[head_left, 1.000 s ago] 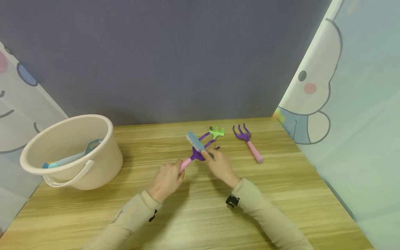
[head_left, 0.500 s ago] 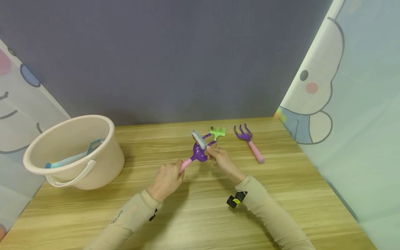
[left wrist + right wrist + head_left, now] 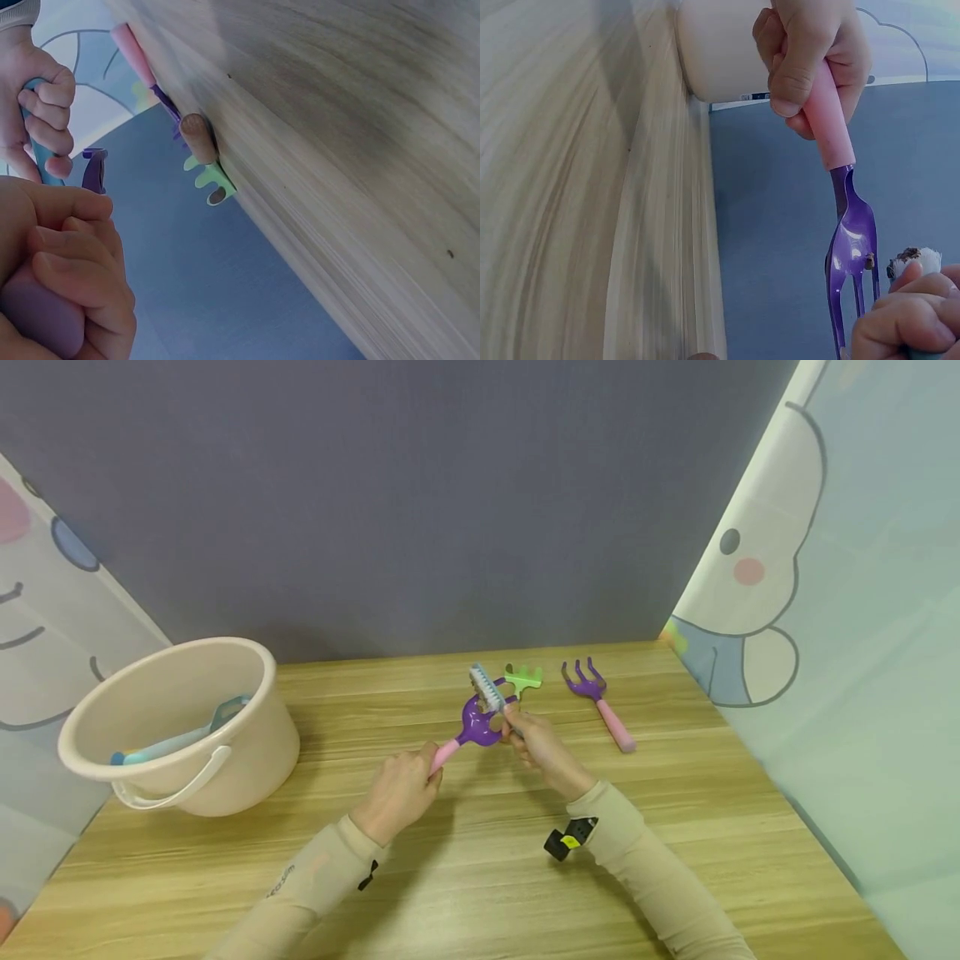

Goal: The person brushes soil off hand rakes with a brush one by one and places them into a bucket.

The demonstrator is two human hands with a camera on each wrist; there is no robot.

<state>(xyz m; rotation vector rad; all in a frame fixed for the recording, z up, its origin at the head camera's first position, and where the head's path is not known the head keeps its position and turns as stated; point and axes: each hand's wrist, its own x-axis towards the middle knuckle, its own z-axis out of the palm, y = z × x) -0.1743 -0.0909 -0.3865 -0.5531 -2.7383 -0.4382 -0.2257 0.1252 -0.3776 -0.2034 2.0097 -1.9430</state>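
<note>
My left hand [image 3: 399, 793] grips the pink handle of a purple hand rake [image 3: 477, 723], which is held above the table. In the right wrist view a small brown speck shows on the rake's purple head [image 3: 853, 244]. My right hand [image 3: 542, 750] holds a blue scrubbing brush [image 3: 489, 688] by its handle, over the rake's tines. White bristles [image 3: 928, 259] with dark brown dirt on them face up and toward the left. In the left wrist view the right hand's fingers [image 3: 51, 112] are curled round the blue brush handle.
A cream bucket [image 3: 258, 760] stands at the left with a light blue long-handled tool [image 3: 172, 743] inside. Behind my hands lies a small green rake [image 3: 523, 678] with a brown handle [image 3: 197, 137]. Another purple hand rake [image 3: 612, 723] with a pink handle lies at the right.
The brush has turned from bristles down to bristles up, and it has shifted slightly to the right with my right hand. My left hand keeps its hold on the rake.
</note>
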